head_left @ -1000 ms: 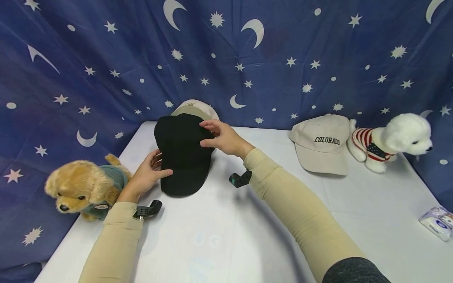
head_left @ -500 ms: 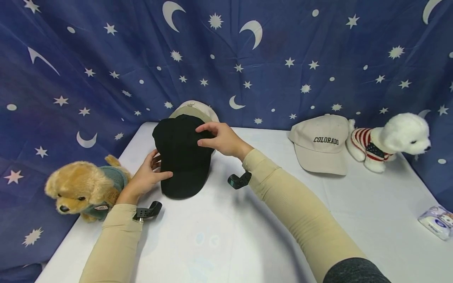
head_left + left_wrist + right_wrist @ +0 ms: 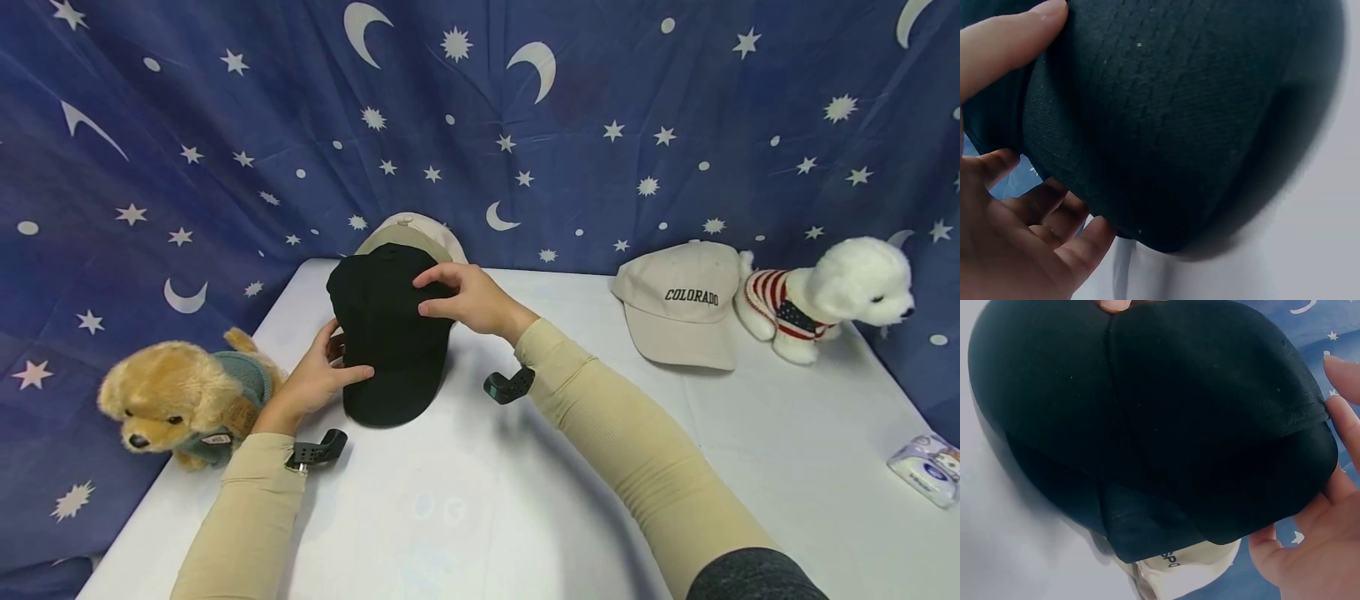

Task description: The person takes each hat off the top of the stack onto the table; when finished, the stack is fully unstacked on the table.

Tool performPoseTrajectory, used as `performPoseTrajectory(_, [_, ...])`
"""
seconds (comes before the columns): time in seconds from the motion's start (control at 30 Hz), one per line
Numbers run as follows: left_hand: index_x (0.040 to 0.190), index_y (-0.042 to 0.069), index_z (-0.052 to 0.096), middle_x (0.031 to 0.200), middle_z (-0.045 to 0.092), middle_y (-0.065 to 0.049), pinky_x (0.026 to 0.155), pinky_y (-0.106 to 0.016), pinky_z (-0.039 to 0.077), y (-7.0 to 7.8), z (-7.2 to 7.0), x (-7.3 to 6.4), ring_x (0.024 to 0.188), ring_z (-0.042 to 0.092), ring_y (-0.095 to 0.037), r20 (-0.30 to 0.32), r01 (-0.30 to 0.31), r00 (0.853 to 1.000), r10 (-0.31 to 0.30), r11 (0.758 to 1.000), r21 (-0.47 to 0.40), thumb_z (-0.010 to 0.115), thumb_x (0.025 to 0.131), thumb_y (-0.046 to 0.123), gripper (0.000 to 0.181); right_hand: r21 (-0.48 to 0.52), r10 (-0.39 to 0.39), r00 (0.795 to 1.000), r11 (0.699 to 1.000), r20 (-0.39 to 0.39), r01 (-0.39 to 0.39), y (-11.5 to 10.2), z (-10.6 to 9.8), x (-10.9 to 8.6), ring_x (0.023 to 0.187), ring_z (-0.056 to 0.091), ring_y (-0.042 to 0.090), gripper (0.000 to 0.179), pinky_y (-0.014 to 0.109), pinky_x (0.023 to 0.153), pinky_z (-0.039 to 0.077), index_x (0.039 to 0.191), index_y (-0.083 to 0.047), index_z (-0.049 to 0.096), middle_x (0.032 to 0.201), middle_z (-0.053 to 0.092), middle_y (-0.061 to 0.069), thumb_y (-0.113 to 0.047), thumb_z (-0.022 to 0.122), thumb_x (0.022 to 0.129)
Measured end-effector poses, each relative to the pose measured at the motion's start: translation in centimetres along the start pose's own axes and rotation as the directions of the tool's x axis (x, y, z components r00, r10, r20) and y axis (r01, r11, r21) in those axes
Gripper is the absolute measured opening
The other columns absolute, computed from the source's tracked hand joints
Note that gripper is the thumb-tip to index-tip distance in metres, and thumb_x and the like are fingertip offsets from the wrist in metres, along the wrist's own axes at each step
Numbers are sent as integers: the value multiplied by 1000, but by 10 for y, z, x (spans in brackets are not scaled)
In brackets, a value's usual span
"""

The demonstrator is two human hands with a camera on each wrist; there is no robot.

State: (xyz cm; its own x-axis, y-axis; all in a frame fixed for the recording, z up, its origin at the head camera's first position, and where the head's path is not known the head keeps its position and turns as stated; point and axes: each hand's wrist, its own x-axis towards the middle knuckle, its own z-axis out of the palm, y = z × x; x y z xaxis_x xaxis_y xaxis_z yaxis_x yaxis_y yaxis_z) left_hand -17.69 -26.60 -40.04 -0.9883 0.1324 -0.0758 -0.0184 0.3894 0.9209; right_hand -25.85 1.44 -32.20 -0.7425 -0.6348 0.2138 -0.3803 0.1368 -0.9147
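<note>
A black baseball cap [image 3: 393, 333] is between both hands, its brim toward the person. My left hand [image 3: 311, 379] grips its left side, thumb on top near the brim and fingers at the edge below, as the left wrist view shows. On the crown's right side, my right hand [image 3: 472, 298] holds the cap with thumb and fingers at its edge. Behind it, a beige-and-white cap [image 3: 411, 229] is mostly covered; part of its lettering shows in the right wrist view on the pale cap [image 3: 1200, 565].
A tan plush dog [image 3: 176, 392] in a teal sweater sits left by my forearm. To the right are a beige COLORADO cap [image 3: 678, 304], a white plush dog [image 3: 855, 287] and a tissue pack [image 3: 926, 471] on the white table [image 3: 465, 517]. A starry blue cloth [image 3: 480, 125] hangs behind.
The black cap's brim has come slightly nearer the person. My right hand has shifted a little left and down; my left thumb reaches slightly further over the cap.
</note>
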Motion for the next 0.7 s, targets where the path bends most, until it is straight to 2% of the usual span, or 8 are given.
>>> performPoseTrajectory(0.23, [161,10,-4,159,19,-28,113,-60,25,3,0,0,143,25,-46,7,23,1000,-24,998,62,77,89,20,109,-7,-5,999,1000,-32,5,-3,-1,-3,97,57,16,33,27,82,50,119,-1,70,118,65,8,-9,75,87])
performPoseTrajectory(0.5, [162,15,-1,153,27,-29,110,-59,30,9,0,-4,136,34,-46,11,12,1000,-13,997,75,78,88,21,108,-27,-29,999,999,-37,28,-12,-2,-8,111,56,21,34,30,87,50,120,-4,71,121,66,6,-13,74,88])
performPoseTrajectory(0.63, [162,19,-2,152,29,-26,107,-58,31,13,0,-7,133,36,-43,7,7,1000,-8,997,72,78,88,22,109,-28,-27,998,999,-60,25,-15,-6,-12,110,55,17,35,31,86,49,121,-5,71,125,65,5,-13,75,87])
performPoseTrajectory(0.7, [162,19,-3,152,29,-26,107,-59,32,17,1,-8,133,36,-43,7,3,1000,-3,997,77,78,88,24,110,-17,-33,996,999,-77,32,-17,-10,-15,104,56,17,35,31,82,48,121,-4,71,126,64,6,-12,75,87])
